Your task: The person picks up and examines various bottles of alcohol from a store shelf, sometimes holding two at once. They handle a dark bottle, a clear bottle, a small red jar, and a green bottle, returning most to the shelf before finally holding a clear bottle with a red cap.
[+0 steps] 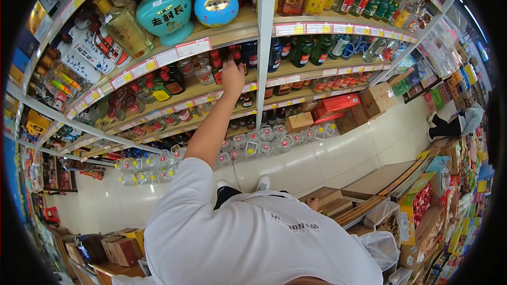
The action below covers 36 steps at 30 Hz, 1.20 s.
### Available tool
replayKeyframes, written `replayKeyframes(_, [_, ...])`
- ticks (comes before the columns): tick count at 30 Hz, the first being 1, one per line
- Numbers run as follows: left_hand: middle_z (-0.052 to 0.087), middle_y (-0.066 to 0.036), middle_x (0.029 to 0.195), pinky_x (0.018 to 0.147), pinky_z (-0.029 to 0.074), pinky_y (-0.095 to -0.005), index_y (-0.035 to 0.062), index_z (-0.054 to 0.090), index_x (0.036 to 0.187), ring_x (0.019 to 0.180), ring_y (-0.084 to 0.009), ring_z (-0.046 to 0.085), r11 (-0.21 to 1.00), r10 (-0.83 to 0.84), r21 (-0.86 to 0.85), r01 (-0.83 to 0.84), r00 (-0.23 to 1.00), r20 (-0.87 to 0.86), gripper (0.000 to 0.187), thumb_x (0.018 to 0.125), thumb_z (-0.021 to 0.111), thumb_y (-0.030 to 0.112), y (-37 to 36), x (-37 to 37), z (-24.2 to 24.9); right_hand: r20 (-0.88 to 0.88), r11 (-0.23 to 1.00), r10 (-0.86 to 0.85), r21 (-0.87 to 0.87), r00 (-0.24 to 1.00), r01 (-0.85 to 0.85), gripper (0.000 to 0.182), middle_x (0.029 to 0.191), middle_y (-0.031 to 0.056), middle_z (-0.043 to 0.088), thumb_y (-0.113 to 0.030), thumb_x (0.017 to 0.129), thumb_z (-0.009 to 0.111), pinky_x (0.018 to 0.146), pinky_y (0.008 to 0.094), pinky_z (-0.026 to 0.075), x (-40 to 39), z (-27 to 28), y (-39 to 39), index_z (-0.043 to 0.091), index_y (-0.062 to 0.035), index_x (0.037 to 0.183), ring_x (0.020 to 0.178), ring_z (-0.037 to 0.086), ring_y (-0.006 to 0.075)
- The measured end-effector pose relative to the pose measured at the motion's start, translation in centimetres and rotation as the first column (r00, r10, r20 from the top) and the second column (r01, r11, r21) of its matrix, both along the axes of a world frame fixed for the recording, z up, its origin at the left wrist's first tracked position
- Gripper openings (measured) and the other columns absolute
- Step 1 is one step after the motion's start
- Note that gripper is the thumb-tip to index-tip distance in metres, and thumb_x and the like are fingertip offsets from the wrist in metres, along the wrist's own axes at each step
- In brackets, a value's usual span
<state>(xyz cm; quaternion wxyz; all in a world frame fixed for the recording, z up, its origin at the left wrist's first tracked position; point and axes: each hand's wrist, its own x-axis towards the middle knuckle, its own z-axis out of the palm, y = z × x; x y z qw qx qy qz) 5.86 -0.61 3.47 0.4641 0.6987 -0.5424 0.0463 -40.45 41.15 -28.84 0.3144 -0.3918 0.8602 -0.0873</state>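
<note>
My left hand (233, 78) reaches in at the second shelf, its fingers close together against the small dark bottles with red caps (216, 62). What lies between the fingertips is hidden. Clear cups with red lids (204, 74) stand just left of it, and dark blue bottles (249, 54) to its right. Low beside my body, my right hand (312, 203) shows only in part near the cardboard boxes (330, 200), its fingers too small and covered to read.
A white shelf post (266, 37) rises right of my left hand. Big turquoise (166, 13) and blue (215, 2) bottles stand on the shelf above. Clear jugs (251, 148) line the floor along the shelf base. Another person (457, 122) is at the far right.
</note>
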Motion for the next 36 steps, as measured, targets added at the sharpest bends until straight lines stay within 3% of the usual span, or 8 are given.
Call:
replayKeyframes(8, [0.058,-0.017,0.102,0.075,0.053,-0.0428,-0.0015,0.055,0.122,0.084,-0.0304,0.063,0.981,-0.139,-0.148,0.126,0.987,-0.083,0.035,0.09,0.065,0.008,5.9,-1.3,1.2,0.016,1.0,0.001,0.022,1.0,-0.001,0.044,0.107,0.028,0.064,-0.021,0.081,0.063,0.086,0.0482,0.05,-0.6,0.1,-0.2,0.055,0.0042,0.116,0.099,0.063,0.0426])
replayKeyframes(11, [0.058,-0.016,0.105,0.074,0.052,-0.0414,-0.0013,0.056,0.115,0.081,-0.0282,0.062,0.997,0.01,-0.068,-0.03,0.963,-0.269,0.031,0.088,0.069,0.009,8.2,0.1,-0.6,-0.005,1.0,0.031,0.007,1.0,-0.031,0.044,0.107,0.0273,0.064,-0.021,0.081,0.063,0.086,0.0481,0.05,-0.6,0.7,-0.1,0.056,0.0038,0.116,0.099,0.063,0.042])
replayKeyframes(14, [0.056,-0.018,0.109,0.078,0.05,-0.0419,-0.002,0.054,0.116,0.088,-0.0295,0.059,0.987,0.148,-0.019,-0.157,0.963,-0.224,0.036,0.087,0.071,0.01,8.2,3.7,-2.9,0.0,0.999,0.049,0.023,0.999,-0.049,0.043,0.108,0.0267,0.064,-0.021,0.082,0.063,0.086,0.0477,0.05,-0.4,1.5,0.0,0.056,0.0034,0.117,0.1,0.063,0.0415])
replayKeyframes(17, [0.052,-0.019,0.109,0.085,0.046,-0.0427,-0.0015,0.049,0.122,0.103,-0.0353,0.056,0.971,0.194,-0.101,-0.218,0.96,-0.202,0.046,0.084,0.074,0.01,7.5,5.8,-2.3,0.009,0.998,0.05,0.047,0.999,-0.05,0.043,0.109,0.0263,0.065,-0.021,0.083,0.063,0.086,0.0474,0.05,-0.5,2.2,-0.5,0.056,0.0031,0.117,0.101,0.063,0.0409])
replayKeyframes(23, [0.051,-0.026,0.117,0.09,0.044,-0.0471,-0.0049,0.046,0.125,0.11,-0.0459,0.05,0.973,0.209,-0.074,-0.218,0.971,-0.114,0.059,0.078,0.078,0.008,4.4,11.4,-5.6,0.008,0.993,0.07,0.094,0.998,-0.07,0.046,0.111,0.0266,0.064,-0.022,0.083,0.065,0.088,0.0474,0.049,-0.9,2.6,-1.1,0.054,0.0029,0.12,0.104,0.062,0.0412])
replayKeyframes(26, [0.054,-0.028,0.12,0.092,0.043,-0.049,-0.0048,0.046,0.125,0.113,-0.0478,0.05,0.982,0.17,-0.063,-0.178,0.979,-0.111,0.06,0.076,0.079,0.007,4.0,11.7,-5.7,0.038,0.995,0.086,0.047,0.996,-0.088,0.048,0.113,0.027,0.063,-0.023,0.083,0.066,0.089,0.0475,0.049,-1.9,1.8,-0.4,0.053,0.0028,0.122,0.105,0.062,0.0416])
replayKeyframes(29, [0.057,-0.028,0.118,0.093,0.043,-0.0487,-0.0041,0.047,0.125,0.114,-0.0471,0.052,0.989,0.043,-0.127,-0.081,0.96,-0.278,0.059,0.076,0.079,0.007,3.9,11.7,-5.3,0.036,0.996,0.073,0.056,0.997,-0.075,0.05,0.113,0.0271,0.063,-0.022,0.082,0.066,0.089,0.0476,0.049,-2.0,2.1,-0.4,0.053,0.0028,0.123,0.105,0.061,0.0418])
replayKeyframes(36, [0.058,-0.029,0.118,0.093,0.043,-0.0478,-0.0027,0.048,0.125,0.113,-0.0474,0.053,0.989,0.053,-0.114,-0.091,0.954,-0.296,0.055,0.078,0.076,0.004,3.9,12.4,-5.6,0.021,0.993,0.032,0.114,0.999,-0.034,0.049,0.112,0.0272,0.064,-0.021,0.082,0.065,0.09,0.0482,0.049,-2.1,2.0,-0.5,0.054,0.0021,0.123,0.105,0.062,0.0415])
